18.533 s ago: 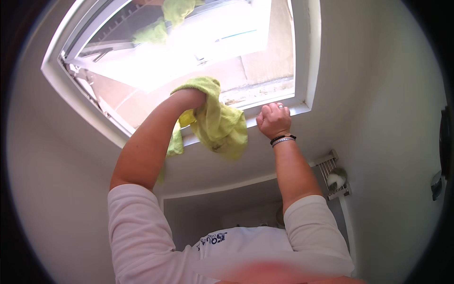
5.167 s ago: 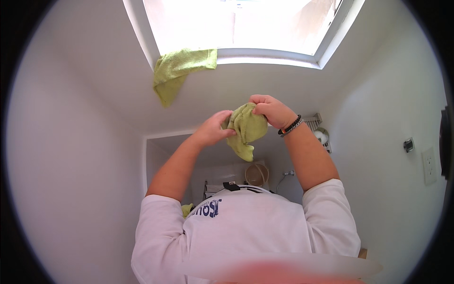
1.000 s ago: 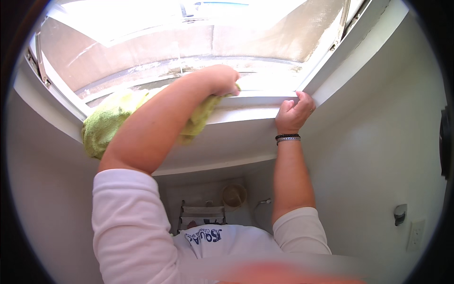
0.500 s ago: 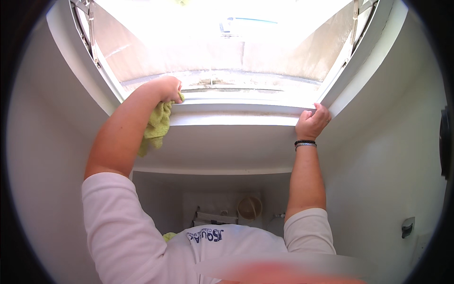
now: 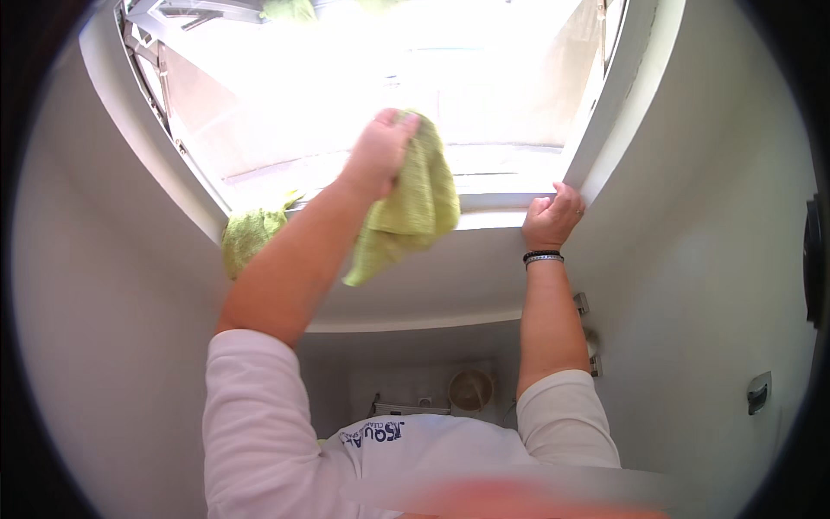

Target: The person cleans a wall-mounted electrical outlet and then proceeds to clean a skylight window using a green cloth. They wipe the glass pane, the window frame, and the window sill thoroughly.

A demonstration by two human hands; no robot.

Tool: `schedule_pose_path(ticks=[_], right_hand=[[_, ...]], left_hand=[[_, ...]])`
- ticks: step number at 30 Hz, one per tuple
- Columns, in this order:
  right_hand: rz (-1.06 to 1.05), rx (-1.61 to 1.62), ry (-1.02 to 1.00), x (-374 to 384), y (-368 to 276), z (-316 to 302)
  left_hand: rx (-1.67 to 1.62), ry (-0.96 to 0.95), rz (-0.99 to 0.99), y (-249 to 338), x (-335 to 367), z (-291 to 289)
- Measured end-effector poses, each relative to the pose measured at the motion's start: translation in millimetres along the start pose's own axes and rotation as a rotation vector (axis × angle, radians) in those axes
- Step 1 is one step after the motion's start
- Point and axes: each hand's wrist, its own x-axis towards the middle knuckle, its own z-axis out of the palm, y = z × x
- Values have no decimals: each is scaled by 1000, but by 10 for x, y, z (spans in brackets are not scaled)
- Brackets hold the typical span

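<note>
My left hand (image 5: 380, 151) is closed on the top of a yellow-green cloth (image 5: 419, 199), raised in front of the bright window opening. The cloth hangs down from the fingers, slightly blurred. A second yellow-green cloth (image 5: 251, 235) drapes over the left end of the white sill (image 5: 488, 221), partly behind my left forearm. On the right, my right hand (image 5: 553, 216) rests at the lower corner of the window frame (image 5: 596, 138), its fingers curled over the edge. Dark and silvery bracelets (image 5: 543, 257) circle that wrist.
A metal hinge arm (image 5: 156, 82) runs along the window's left side. White walls close in on both sides. Far below are a round beige bucket (image 5: 471, 391) and a metal rack-like thing (image 5: 406, 408). A small metal fitting (image 5: 759, 394) is on the right wall.
My left hand has lifted the cloth off the frame's left side and moved it rightward and up. The other cloth now shows at the left corner. My right hand keeps its place on the frame.
</note>
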Motion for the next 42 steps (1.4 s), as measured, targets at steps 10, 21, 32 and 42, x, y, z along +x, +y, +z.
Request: schedule_pose_path(ticks=[10,21,32,42], right_hand=[[42,121,76,-71,44,91],[27,99,63,-83,118,102],[45,-14,68,-44,11,69],[88,298,114,274,-815,4]], left_hand=[[1073,-715,337,-824,476,1454],[1186,-746,280,-813,532,1295],[1378,-233,147,-249,-132,-1026],[1397,27,539,-512,-243,-1181]])
